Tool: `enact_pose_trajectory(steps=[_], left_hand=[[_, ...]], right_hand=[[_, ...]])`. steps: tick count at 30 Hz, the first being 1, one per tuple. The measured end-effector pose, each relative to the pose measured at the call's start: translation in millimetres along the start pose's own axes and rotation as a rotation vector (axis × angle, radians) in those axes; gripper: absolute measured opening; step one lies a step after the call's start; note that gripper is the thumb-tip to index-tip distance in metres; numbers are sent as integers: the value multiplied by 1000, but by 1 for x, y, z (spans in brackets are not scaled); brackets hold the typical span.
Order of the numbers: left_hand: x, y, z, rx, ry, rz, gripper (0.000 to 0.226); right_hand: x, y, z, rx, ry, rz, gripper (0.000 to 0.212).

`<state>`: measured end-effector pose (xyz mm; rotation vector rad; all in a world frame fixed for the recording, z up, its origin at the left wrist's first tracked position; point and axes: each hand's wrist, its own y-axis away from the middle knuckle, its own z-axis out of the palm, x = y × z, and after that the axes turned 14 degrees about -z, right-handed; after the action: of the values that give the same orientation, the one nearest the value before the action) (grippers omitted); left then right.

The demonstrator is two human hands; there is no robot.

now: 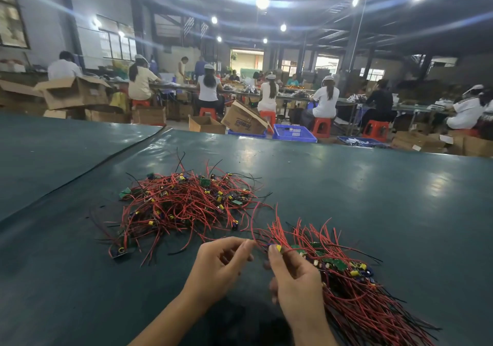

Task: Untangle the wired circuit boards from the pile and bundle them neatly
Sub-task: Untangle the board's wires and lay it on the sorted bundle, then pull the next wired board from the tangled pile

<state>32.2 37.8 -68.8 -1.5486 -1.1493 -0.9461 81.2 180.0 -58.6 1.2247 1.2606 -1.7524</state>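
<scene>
Board point(278, 248) is pinched by right hand point(293, 281), its red wire point(253, 225) pinched by left hand point(218, 265); next, alignment onto bundle point(352, 292) is needed.

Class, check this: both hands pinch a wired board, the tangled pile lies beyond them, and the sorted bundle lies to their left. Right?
No: the head view shows the sorted bundle on their right, beside the right hand. Both it and the left hand do pinch a wired board, with the tangled pile beyond.
</scene>
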Motion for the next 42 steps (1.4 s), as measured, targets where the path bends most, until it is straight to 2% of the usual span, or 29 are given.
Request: enact_pose_trajectory(steps=[2,4,7,10,12,16,18,21,23,24,27,29,32,34,36,38,42], left_hand=[[-8,-4,-10,99,-224,60,36],[-15,-9,-17,176,-388,84,26],[-21,-15,-27,272,-521,132,9],[-25,-21,-39,358,-685,154,22],[-30,-26,-44,376,-788,53,37],[-44,-31,-48,220,-924,-254,59],[-46,-30,-48,183,-944,-317,59],[-46,-30,-49,197,-949,-321,59],[-46,-32,-49,199,-956,-328,60],[-47,-32,-48,195,-967,-330,60],[-47,-33,-46,178,-998,-337,60],[-48,-33,-46,180,-1004,-338,60],[-49,-32,-46,187,-1010,-332,61],[-50,-33,-46,189,-1010,-329,60],[-51,-33,-46,190,-1017,-328,60],[-51,-33,-46,191,-1021,-332,60],[-52,-34,-46,194,-1031,-330,60]], right_hand=[[-8,-22,-3,69,-59,93,18],[-24,-58,-10,89,-137,202,21],[-49,-99,-23,10,-255,344,43],[-46,-101,-31,-8,-268,398,54],[-35,-90,-31,1,-264,368,53],[-22,-74,-26,32,-268,273,57],[-23,-73,-24,56,-220,256,56],[-23,-84,-31,134,-178,270,50],[-20,-93,-39,169,-42,199,48],[-18,-97,-44,142,151,118,49],[-5,-105,-51,-152,840,-83,48],[5,-108,-48,-256,1004,-91,42],[10,-115,-45,-96,1038,-222,34],[13,-121,-50,-17,1227,-267,36],[13,-129,-59,-39,1459,-109,44],[13,-135,-70,-90,1559,76,45],[23,-144,-93,-159,1380,268,33]])
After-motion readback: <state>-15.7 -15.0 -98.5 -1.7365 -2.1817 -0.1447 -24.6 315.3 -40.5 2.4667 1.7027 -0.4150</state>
